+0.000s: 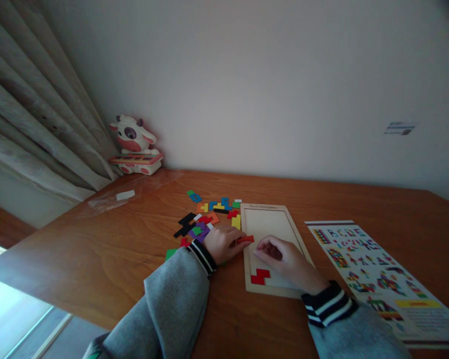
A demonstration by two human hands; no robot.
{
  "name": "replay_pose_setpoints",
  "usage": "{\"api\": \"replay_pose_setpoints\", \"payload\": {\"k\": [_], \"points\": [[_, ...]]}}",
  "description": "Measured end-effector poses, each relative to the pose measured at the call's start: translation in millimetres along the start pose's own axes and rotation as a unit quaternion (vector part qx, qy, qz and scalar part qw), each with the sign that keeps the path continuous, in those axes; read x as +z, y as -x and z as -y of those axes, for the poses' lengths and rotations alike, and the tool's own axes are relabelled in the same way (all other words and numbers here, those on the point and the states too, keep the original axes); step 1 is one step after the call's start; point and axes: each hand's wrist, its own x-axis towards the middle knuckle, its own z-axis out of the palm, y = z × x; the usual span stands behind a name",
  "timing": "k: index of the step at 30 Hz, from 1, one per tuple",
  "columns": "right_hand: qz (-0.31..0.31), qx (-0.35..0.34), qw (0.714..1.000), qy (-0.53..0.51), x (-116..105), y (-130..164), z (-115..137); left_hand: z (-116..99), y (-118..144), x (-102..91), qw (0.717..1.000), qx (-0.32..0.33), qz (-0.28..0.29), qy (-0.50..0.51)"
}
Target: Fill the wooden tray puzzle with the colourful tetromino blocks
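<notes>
Between the thumb and fingers of my left hand (223, 244) is a red puzzle piece (246, 239), held over the left rim of a pale wooden puzzle board (249, 287). My right hand (282, 257) hovers above the board's inner area, its fingers curled with the thumb near the fingertips; whether anything sits between them is hard to make out. A red zigzag piece (260, 276) lies in the board's lower left. Left of the board, loose coloured pieces (187, 219) are scattered, some of them hidden behind my left hand.
A printed pattern sheet (374, 269) lies right of the board. At the back left stands a cow-shaped toy keyboard (135, 147), with a clear plastic bag (108, 202) in front of it. A curtain (33, 99) hangs at the left, and a wall (265, 89) rises behind the table (224, 324).
</notes>
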Motion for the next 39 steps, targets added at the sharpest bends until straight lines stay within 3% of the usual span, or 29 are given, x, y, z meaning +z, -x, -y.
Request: {"api": "replay_pose_setpoints", "payload": {"k": [3,8,13,17,21,26,32,35,39], "points": [[-0.041,-0.004,0.999,-0.012,2,-2,0,-4,0,-0.4,0.999,0.033,0.012,0.009],[-0.030,-0.026,0.999,-0.010,8,-3,-1,-8,-1,-1.2,0.999,0.043,0.009,-0.019],[-0.035,-0.014,0.999,-0.020,9,-2,-6,1,-2,-3.7,0.998,-0.049,-0.017,-0.042],[-0.033,-0.026,0.999,-0.016,9,-2,-8,11,-2,-7.6,0.995,-0.083,-0.031,-0.053],[-0.033,-0.030,0.999,0.004,10,-2,-5,18,-2,-13.8,0.976,-0.162,-0.071,-0.123],[-0.031,-0.040,0.998,0.031,8,-1,0,26,1,-24.0,0.959,-0.224,-0.055,-0.162],[-0.030,-0.051,0.998,0.031,9,-1,-2,34,4,-26.2,0.961,-0.206,-0.047,-0.178],[-0.029,-0.052,0.998,0.031,10,-2,-2,35,4,-21.0,0.978,-0.138,-0.044,-0.150],[-0.028,-0.050,0.998,0.030,11,-2,-2,34,4,-13.4,0.994,-0.053,0.021,-0.096]]}}
